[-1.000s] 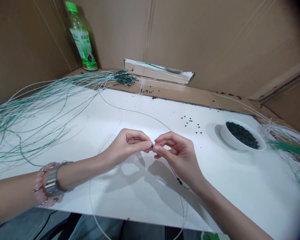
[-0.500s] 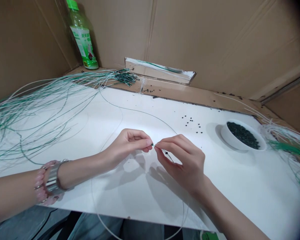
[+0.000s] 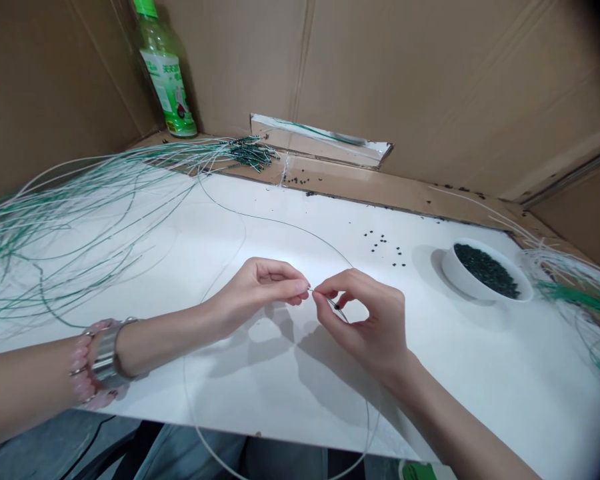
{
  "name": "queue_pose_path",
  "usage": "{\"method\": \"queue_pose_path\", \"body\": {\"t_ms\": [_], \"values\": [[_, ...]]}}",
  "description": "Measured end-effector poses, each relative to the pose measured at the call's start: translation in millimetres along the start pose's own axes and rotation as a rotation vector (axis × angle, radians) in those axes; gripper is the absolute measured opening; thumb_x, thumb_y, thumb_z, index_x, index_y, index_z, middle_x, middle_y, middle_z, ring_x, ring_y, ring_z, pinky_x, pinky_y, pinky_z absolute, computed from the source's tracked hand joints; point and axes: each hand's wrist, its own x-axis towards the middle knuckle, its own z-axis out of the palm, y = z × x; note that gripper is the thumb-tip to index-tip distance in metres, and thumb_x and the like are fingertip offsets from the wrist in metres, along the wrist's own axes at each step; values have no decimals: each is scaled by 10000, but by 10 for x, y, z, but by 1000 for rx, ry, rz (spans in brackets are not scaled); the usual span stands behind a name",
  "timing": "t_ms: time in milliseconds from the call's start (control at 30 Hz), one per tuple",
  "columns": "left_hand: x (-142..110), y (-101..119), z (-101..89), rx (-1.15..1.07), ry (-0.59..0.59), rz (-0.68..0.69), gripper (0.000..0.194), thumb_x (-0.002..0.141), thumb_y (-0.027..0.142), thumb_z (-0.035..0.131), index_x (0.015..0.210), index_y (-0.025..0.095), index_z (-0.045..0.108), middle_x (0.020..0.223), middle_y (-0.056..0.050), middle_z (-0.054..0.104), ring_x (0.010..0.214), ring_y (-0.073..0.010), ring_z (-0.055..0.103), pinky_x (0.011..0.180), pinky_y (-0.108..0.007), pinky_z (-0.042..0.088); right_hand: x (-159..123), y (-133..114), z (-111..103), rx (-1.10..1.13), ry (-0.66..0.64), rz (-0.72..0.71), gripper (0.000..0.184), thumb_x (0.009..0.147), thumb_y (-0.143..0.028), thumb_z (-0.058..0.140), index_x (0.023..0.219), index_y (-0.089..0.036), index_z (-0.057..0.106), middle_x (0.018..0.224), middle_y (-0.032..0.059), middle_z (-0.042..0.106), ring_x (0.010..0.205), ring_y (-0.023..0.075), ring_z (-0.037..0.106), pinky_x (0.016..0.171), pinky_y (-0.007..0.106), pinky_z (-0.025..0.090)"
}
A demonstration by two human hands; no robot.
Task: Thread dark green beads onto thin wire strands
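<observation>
My left hand (image 3: pixel 263 288) and my right hand (image 3: pixel 367 323) meet fingertip to fingertip over the white board (image 3: pixel 290 373). Both pinch the same thin wire (image 3: pixel 280 224), which curves off behind them toward the back left and loops down past the board's front edge. A small dark bead (image 3: pixel 337 307) sits on the wire just under my right thumb and forefinger. My left wrist wears a metal watch and a pink bead bracelet (image 3: pixel 97 363).
A white bowl (image 3: pixel 453 275) of dark green beads stands at the right. Loose beads (image 3: pixel 384 248) lie scattered behind my hands. Many green and white wires (image 3: pixel 70 220) fan over the left side, more at the right edge (image 3: pixel 575 287). A green bottle (image 3: pixel 166 70) stands in the cardboard corner.
My right hand has shifted right and turned, its fingers sliding along the wire; the bead now shows under them. My left hand has hardly moved and keeps its pinch.
</observation>
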Motion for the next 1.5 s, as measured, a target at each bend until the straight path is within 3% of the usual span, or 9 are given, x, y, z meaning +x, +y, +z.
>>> {"method": "queue_pose_path", "body": {"t_ms": [133,333,767,1267,1500], "values": [[13,-11,-1,-88,1,-26,113,729,285,745,729,172,733,707,-9,675,699,-80,605,697,-175,472,7,-1,-1,16,18,52,121,753,-93,592,685,-192,596,616,-23,632,563,87,549,478,215,460],[14,-28,-4,-85,13,-33,120,721,290,751,737,172,738,721,-17,686,686,-84,599,691,-190,473,-10,6,5,18,4,-9,120,792,-95,585,770,-203,633,621,-23,619,554,87,515,480,218,453],[1,-12,15,-148,25,-57,109,719,273,756,716,166,735,733,-20,690,696,-77,603,685,-167,485,4,-6,4,1,76,-10,143,765,-82,593,702,-206,626,576,-31,594,519,85,494,473,231,442],[-8,-20,34,-205,36,-53,91,718,268,758,736,180,742,721,-4,679,729,-70,607,712,-168,471,-28,-1,80,358,15,423,77,783,-189,640,706,-198,643,656,-8,640,596,90,579,441,163,467],[-32,8,35,-23,11,46,48,762,228,717,744,186,730,704,19,673,691,-55,597,687,-142,473,-34,-21,90,438,27,426,86,784,-179,650,702,-202,645,643,-8,637,590,98,589,427,162,470]]}}
